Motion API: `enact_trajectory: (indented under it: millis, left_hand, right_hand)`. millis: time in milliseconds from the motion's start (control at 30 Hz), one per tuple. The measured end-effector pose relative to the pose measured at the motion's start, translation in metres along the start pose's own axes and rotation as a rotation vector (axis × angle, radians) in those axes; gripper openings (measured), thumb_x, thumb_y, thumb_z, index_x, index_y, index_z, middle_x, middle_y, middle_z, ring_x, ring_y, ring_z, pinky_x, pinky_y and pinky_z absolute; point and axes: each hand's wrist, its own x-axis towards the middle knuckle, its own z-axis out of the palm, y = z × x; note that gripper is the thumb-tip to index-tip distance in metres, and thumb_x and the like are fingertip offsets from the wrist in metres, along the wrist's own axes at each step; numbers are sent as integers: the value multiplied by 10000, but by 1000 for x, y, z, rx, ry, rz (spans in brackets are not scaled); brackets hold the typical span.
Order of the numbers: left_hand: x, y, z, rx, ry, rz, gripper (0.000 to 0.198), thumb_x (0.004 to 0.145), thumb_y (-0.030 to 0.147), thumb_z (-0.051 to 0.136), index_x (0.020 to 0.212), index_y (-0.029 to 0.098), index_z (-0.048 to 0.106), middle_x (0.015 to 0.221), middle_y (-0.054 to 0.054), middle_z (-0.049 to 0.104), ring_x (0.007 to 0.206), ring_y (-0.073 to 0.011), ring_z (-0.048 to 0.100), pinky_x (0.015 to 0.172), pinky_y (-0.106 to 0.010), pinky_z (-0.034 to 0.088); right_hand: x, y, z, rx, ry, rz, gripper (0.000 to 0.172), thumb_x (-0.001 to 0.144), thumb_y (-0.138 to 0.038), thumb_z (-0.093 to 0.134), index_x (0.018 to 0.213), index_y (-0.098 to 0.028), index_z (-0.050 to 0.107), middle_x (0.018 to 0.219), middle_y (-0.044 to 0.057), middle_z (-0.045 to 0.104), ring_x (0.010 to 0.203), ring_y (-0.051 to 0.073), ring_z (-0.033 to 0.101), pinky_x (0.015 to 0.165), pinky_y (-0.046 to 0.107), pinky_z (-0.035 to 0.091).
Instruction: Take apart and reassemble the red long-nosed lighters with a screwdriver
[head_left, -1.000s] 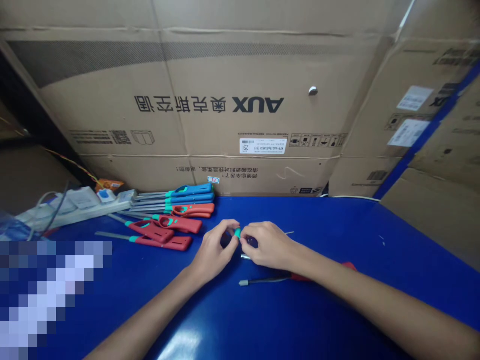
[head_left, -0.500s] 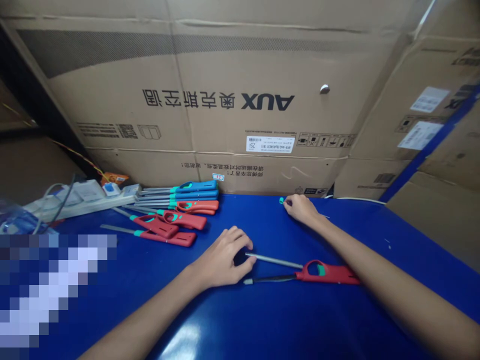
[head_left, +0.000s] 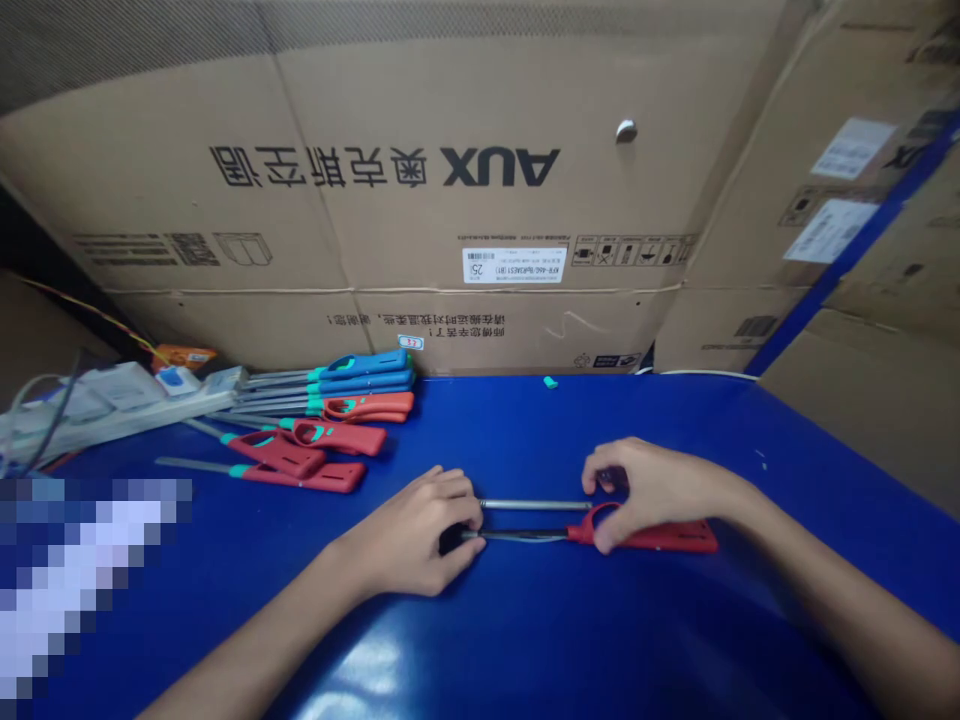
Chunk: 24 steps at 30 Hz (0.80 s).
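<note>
A red lighter (head_left: 667, 536) with a long dark stem (head_left: 525, 534) lies on the blue table, its outer metal tube off. That silver tube (head_left: 536, 505) lies beside the stem, nearly parallel to it. My left hand (head_left: 420, 530) is curled at the left ends of both, its fingers on the tube's end and its thumb near the stem's tip. My right hand (head_left: 652, 490) is over the lighter's handle with thumb and fingers apart, the thumb in front of the trigger loop. A small green piece (head_left: 550, 382) lies at the table's back edge.
Several blue, orange and red lighters (head_left: 360, 384) lie in a group at the left. Behind them is a white power strip (head_left: 180, 400) with plugs and cables. A large cardboard panel (head_left: 420, 230) stands along the back of the blue table (head_left: 525, 640).
My right hand has let go of the green piece at the back and come down to the red lighter. My left hand has closed in on the tube, which now lies straighter along the stem.
</note>
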Motion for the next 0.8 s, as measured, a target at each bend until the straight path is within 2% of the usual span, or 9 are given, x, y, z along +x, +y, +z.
enact_trajectory:
  millis: [100, 233, 300, 467, 600, 800]
  left_hand:
    - [0, -4, -2, 5, 25, -11, 64, 850, 207, 575, 815, 192, 627, 840, -26, 632, 834, -188, 598, 967, -415, 404]
    - [-1, -9, -4, 21, 32, -31, 93, 891, 237, 557, 852, 194, 630, 857, -31, 644, 842, -189, 603, 948, -404, 405]
    - [-2, -12, -5, 18, 31, -38, 98, 903, 263, 556, 899, 197, 628, 880, -33, 646, 862, -194, 603, 942, -405, 401]
    - [-4, -16, -7, 50, 71, -28, 114, 923, 257, 534, 939, 199, 631, 886, -32, 645, 860, -190, 590, 921, -397, 379]
    - [-3, -16, -11, 105, 94, 12, 157, 944, 241, 492, 925, 184, 637, 843, -34, 638, 809, -184, 571, 845, -366, 376]
    - [-3, -17, -14, 125, 96, 27, 154, 930, 227, 514, 923, 178, 659, 801, -28, 630, 771, -177, 558, 812, -351, 361]
  right_hand:
    - [-9, 2, 4, -32, -60, 34, 544, 465, -539, 848, 901, -266, 672, 877, 11, 652, 756, 217, 591, 533, 252, 385]
    - [-8, 2, 9, -9, -50, 15, 344, 587, -429, 797, 863, -258, 683, 815, 13, 642, 712, 201, 582, 509, 247, 358]
    - [-6, 1, 9, 12, -46, 1, 303, 642, -410, 765, 898, -260, 705, 817, 17, 652, 693, 191, 585, 514, 251, 368]
    - [-8, -3, 7, 67, -44, -78, 352, 738, -463, 711, 1028, -263, 728, 896, 35, 674, 782, 201, 603, 625, 275, 436]
    - [-11, -6, 8, 119, -48, -109, 383, 799, -504, 656, 1097, -272, 718, 956, 42, 684, 832, 204, 609, 676, 281, 449]
    - [-9, -7, 8, 187, -49, -225, 335, 899, -423, 565, 1146, -240, 699, 995, 49, 695, 816, 175, 603, 675, 266, 433]
